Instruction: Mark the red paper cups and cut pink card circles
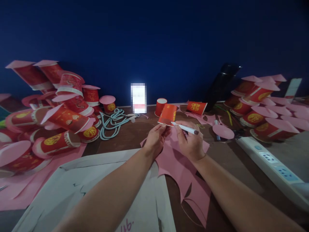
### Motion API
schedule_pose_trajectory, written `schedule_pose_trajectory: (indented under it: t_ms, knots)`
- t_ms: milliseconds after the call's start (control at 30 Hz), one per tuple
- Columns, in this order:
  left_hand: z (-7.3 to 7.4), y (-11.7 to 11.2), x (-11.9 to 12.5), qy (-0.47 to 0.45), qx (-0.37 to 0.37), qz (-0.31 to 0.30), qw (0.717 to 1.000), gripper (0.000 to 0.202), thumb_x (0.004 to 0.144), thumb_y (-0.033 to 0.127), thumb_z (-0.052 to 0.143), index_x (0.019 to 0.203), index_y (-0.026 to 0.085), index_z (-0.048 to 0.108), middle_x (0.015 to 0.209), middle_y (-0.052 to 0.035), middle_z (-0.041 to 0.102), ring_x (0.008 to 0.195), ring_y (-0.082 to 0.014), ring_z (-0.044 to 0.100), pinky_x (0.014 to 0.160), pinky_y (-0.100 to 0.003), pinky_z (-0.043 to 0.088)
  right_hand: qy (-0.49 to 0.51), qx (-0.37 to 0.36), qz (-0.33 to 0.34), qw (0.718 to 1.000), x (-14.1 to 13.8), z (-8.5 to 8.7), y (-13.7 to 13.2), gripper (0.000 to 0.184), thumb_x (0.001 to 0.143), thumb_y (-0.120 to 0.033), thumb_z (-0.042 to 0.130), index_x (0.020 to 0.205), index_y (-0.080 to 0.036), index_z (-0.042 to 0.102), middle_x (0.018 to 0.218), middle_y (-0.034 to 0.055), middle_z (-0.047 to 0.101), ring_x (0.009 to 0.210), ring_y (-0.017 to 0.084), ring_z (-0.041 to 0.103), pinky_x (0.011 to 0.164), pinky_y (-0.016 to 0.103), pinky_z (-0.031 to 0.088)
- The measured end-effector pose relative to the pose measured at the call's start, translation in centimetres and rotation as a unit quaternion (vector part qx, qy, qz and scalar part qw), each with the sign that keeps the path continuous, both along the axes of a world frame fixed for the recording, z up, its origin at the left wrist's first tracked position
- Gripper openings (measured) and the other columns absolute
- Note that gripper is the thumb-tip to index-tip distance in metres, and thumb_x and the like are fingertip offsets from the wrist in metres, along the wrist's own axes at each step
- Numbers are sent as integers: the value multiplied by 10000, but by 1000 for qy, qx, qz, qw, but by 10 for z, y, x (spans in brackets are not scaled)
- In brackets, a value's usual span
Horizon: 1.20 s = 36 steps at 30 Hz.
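A red paper cup [168, 113] with gold print is tilted over the middle of the table, its white rim toward me. My left hand [155, 139] pinches that rim from below. In my right hand [191, 141] is a white marker [185, 128], gripped like a pen, its tip close to or at the cup's rim; I cannot tell if it touches. Under both hands lies a pink paper sheet [177, 161] with curved pieces cut out of its edges. Just behind the held cup stands another red paper cup [160, 106], and a third cup [196, 108] lies on its side to the right.
Red cups with pink paper discs are piled at left [70, 119] and right [260, 119]. A coiled cable [112, 124], a lit phone [138, 98] and a black bottle [222, 82] stand along the back. A power strip [270, 164] lies right, a white board [96, 190] front left.
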State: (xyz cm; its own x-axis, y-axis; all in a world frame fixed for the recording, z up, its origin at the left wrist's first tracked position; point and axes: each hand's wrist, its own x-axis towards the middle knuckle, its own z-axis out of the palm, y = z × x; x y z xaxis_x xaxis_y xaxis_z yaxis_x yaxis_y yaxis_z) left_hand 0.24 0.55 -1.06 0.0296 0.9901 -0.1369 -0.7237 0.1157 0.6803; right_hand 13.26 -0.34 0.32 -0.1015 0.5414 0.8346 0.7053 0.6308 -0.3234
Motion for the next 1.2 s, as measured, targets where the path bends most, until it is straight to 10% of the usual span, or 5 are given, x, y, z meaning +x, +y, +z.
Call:
schedule_pose_trajectory:
  t_ms: [1200]
  knots:
    - [-3, 2, 3, 38, 29, -4, 999, 182, 659, 252, 742, 740, 113, 657, 718, -19, 638, 699, -84, 578, 793, -238, 444, -3, 2, 11, 1000, -2, 3, -2, 115, 873, -246, 559, 933, -188, 639, 898, 58, 715, 860, 192, 650, 814, 370, 500]
